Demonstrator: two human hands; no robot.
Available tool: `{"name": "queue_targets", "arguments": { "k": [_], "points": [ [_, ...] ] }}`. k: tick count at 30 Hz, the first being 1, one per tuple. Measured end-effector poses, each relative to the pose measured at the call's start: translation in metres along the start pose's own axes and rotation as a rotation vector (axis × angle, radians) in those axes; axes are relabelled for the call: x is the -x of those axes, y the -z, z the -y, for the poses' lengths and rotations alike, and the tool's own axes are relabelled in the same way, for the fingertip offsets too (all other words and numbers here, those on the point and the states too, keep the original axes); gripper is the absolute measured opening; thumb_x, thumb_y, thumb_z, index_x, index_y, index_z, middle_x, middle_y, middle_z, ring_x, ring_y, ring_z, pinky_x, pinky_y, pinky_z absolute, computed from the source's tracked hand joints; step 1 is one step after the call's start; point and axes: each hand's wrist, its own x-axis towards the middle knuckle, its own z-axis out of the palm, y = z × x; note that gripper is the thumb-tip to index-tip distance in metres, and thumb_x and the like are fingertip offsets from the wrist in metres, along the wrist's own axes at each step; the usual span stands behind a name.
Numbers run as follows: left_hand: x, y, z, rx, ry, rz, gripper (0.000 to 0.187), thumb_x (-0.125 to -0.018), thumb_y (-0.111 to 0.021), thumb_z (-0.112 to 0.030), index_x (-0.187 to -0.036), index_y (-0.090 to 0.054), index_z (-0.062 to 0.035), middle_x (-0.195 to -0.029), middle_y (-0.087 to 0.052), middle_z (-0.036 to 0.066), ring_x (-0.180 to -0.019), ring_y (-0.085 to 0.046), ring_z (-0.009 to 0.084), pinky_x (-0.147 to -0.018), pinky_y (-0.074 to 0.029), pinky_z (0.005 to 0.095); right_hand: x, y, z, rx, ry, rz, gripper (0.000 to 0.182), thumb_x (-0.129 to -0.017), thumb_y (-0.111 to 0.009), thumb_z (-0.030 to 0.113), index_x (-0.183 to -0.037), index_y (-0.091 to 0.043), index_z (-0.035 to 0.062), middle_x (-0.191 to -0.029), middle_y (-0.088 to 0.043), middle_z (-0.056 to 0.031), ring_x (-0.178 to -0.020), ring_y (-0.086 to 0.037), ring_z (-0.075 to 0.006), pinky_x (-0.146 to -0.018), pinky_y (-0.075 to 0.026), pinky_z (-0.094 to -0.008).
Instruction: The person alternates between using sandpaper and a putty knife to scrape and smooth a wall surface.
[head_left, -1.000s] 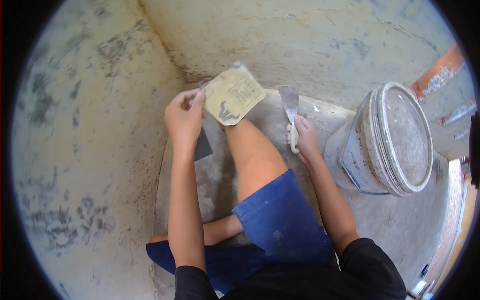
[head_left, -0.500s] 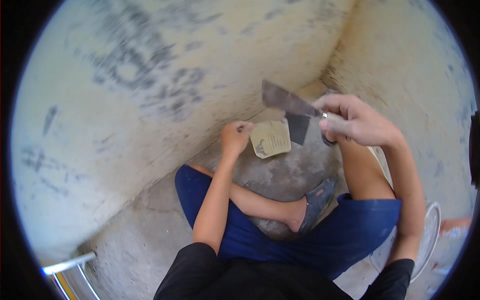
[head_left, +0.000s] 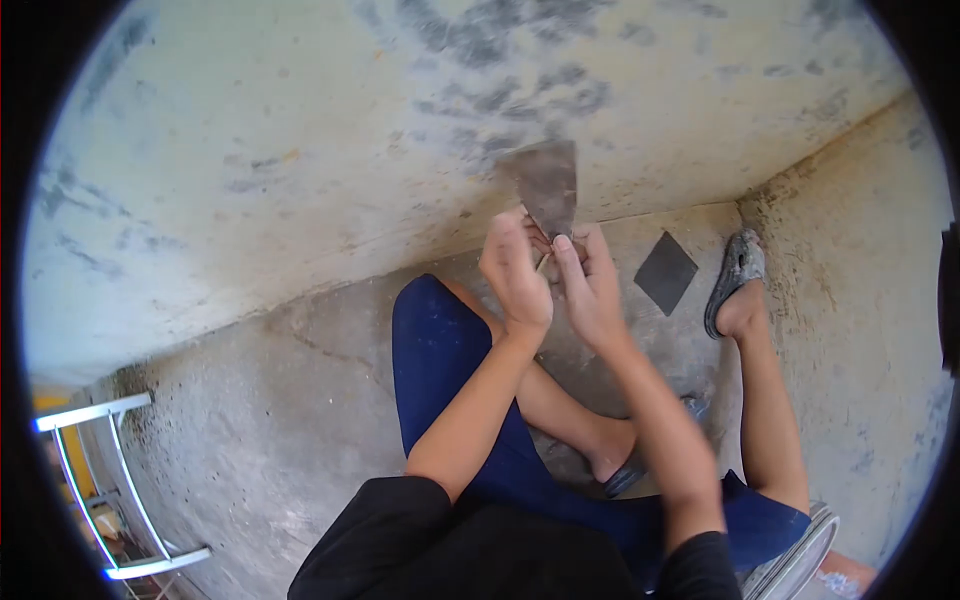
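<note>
My two hands meet close to the wall, wrists angled toward each other. My right hand [head_left: 592, 285] is closed on a putty knife [head_left: 550, 185], its thumb at the base of the blade. The wide, stained metal blade points up toward the wall and is slightly smeared by motion; its handle is hidden by the hands. My left hand [head_left: 517, 270] is curled right beside the blade's base, fingers bent inward. A thin pale edge shows between the hands; I cannot tell what it belongs to. On the floor to the right lies a dark square sheet [head_left: 666, 273].
A pale wall [head_left: 330, 150] with dark patches rises ahead, meeting another wall [head_left: 850, 270] at the right corner. A metal ladder-like frame [head_left: 120, 480] stands at lower left. A bucket [head_left: 800, 560] is behind my right leg. My legs are bent on the concrete floor [head_left: 290, 400].
My right hand has brought the putty knife left to meet my left hand, turning the blade upward. The pale printed sheet by my left hand no longer shows. The view has shifted left.
</note>
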Motion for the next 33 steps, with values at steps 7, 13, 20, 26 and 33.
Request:
{"name": "queue_targets", "arguments": {
  "k": [7, 13, 20, 26, 33],
  "points": [
    [-0.042, 0.042, -0.002, -0.409, -0.056, -0.015, 0.021, -0.098, -0.074, -0.017, -0.099, -0.071, 0.0044, -0.087, -0.070, 0.001, -0.080, -0.058, 0.0068, -0.075, -0.049, 0.0245, 0.017, -0.084, -0.073, -0.212, 0.041, -0.125, 0.030, -0.107, -0.056, 0.020, -0.086, -0.051, -0.0002, -0.073, -0.054, -0.0073, -0.073, -0.045, -0.0088, -0.062, -0.040, -0.0302],
    [-0.041, 0.040, -0.008, -0.329, -0.012, -0.029, 0.018, -0.101, -0.070, -0.014, -0.101, -0.071, 0.0049, -0.088, -0.068, -0.002, -0.080, -0.056, 0.0028, -0.072, -0.044, 0.0191, 0.018, -0.083, -0.089, -0.087, 0.059, -0.161, 0.033, -0.106, -0.059, 0.021, -0.082, -0.053, 0.0000, -0.065, -0.052, -0.0037, -0.065, -0.043, -0.0089, -0.055, -0.038, -0.0319],
    [-0.040, 0.046, -0.013, -0.350, 0.020, 0.023, 0.020, -0.101, -0.070, -0.014, -0.101, -0.072, 0.0058, -0.086, -0.068, -0.002, -0.077, -0.056, 0.0023, -0.069, -0.042, 0.0184, 0.021, -0.095, -0.070, -0.246, 0.025, -0.201, 0.027, -0.107, -0.057, 0.018, -0.086, -0.057, -0.0004, -0.070, -0.056, -0.0014, -0.068, -0.045, -0.0074, -0.059, -0.041, -0.0297],
    [-0.039, 0.043, -0.011, -0.341, 0.001, -0.003, 0.022, -0.102, -0.069, -0.016, -0.101, -0.072, 0.0066, -0.084, -0.066, -0.004, -0.075, -0.054, 0.0011, -0.066, -0.041, 0.0177, 0.019, -0.093, -0.072, -0.216, 0.032, -0.199, 0.027, -0.107, -0.056, 0.016, -0.087, -0.058, -0.0014, -0.071, -0.057, -0.0009, -0.070, -0.046, -0.0070, -0.061, -0.042, -0.0290],
    [-0.042, 0.041, -0.011, -0.401, -0.053, -0.008, 0.023, -0.102, -0.070, -0.016, -0.100, -0.072, 0.0066, -0.083, -0.065, -0.004, -0.073, -0.052, 0.0002, -0.064, -0.040, 0.0174, 0.017, -0.097, -0.068, -0.251, 0.037, -0.205, 0.028, -0.107, -0.055, 0.015, -0.085, -0.056, -0.0014, -0.072, -0.056, -0.0016, -0.072, -0.046, -0.0066, -0.062, -0.043, -0.0287]
  ]
}}
